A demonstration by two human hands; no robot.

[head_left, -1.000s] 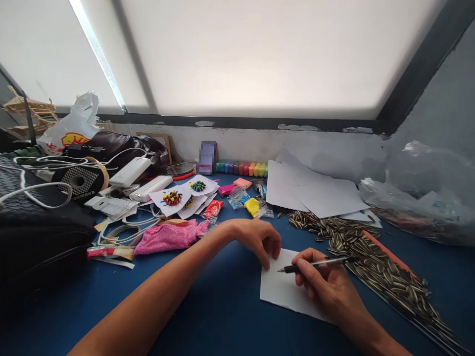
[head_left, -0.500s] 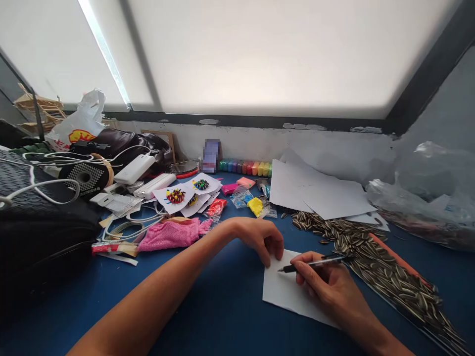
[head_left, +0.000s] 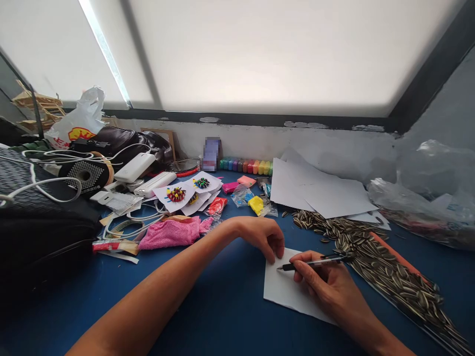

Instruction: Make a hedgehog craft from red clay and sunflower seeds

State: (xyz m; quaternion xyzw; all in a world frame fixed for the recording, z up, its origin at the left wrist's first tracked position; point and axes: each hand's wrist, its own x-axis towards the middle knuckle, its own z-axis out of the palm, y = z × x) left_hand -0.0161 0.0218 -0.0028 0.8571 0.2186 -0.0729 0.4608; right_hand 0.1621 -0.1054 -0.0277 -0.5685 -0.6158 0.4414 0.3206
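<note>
A small sheet of white paper [head_left: 284,287] lies on the blue tabletop in front of me. My left hand [head_left: 265,237] reaches across to its upper left corner. Its fingers are curled, and the tips press the paper down. In my right hand [head_left: 326,279] is a black pen [head_left: 311,263], gripped between thumb and fingers. The pen's tip points left, at or just above the paper beside my left thumb; whether it touches I cannot tell. No clear mark shows on the paper.
Sunflower seeds [head_left: 401,287] spread along the right, with an orange strip [head_left: 395,252] among them. Larger white sheets [head_left: 319,190] and a clear plastic bag [head_left: 426,202] lie behind. Decorated cards [head_left: 176,195], clay packets [head_left: 256,205], a pink cloth [head_left: 170,233] and a black bag [head_left: 40,232] are leftward.
The pen tip and my right hand have shifted very slightly left and up over the paper. My left hand stays at the corner. The view has moved a little.
</note>
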